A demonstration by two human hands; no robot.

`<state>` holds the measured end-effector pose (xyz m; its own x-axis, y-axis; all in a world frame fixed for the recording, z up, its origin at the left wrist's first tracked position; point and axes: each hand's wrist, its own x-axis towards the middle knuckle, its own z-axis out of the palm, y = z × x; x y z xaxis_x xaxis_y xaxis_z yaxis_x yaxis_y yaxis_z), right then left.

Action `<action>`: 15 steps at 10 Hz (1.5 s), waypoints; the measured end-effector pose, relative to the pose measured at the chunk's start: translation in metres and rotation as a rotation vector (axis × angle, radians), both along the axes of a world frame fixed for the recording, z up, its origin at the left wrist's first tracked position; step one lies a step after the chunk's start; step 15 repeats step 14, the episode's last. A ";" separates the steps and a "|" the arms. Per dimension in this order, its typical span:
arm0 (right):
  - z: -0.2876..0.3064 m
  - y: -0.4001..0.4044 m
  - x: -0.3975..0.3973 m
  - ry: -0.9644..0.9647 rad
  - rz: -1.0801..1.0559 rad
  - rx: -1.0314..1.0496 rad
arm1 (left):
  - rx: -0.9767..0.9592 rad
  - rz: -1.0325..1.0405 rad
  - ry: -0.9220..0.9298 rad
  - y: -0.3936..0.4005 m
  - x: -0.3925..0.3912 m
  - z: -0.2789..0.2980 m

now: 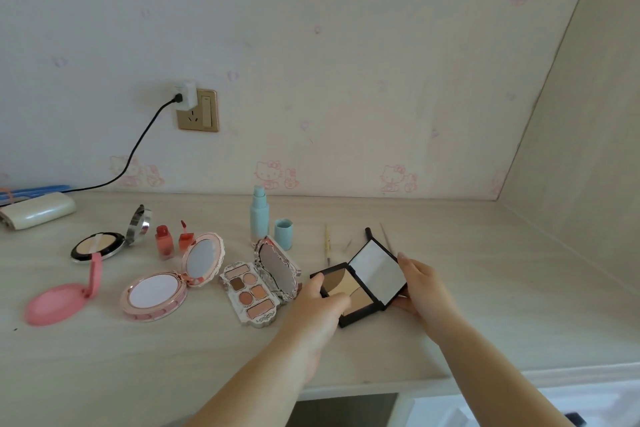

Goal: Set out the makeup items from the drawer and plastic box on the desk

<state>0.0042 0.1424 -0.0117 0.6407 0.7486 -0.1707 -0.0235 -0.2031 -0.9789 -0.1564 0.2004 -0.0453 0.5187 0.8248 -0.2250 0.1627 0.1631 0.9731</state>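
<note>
An open black contour palette (360, 282) with a mirror lid lies on the pale desk (485, 305). My left hand (323, 302) holds its near left edge, thumb on the corner. My right hand (420, 282) grips the mirror lid from the right. To the left lie an open eyeshadow palette (254, 293), an open pink round compact (162, 289), an open black cushion compact (100, 244), a pink folding mirror (59, 302) and two red lip tints (171, 241). A light blue pump bottle (259, 218) stands behind, its cap (284, 232) beside it.
Thin brushes and pencils (327, 243) lie behind the contour palette. A white case (36, 213) and blue items sit at the far left by the wall. A black cable (138, 146) runs to a wall socket. A side wall closes the desk on the right.
</note>
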 end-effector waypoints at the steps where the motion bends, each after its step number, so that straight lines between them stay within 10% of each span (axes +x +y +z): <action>1: 0.000 -0.002 0.001 -0.024 -0.005 0.017 | -0.007 0.003 -0.003 0.002 0.001 -0.004; 15: 0.063 0.025 -0.017 -0.477 0.146 0.156 | 0.199 0.060 -0.197 0.018 -0.038 0.089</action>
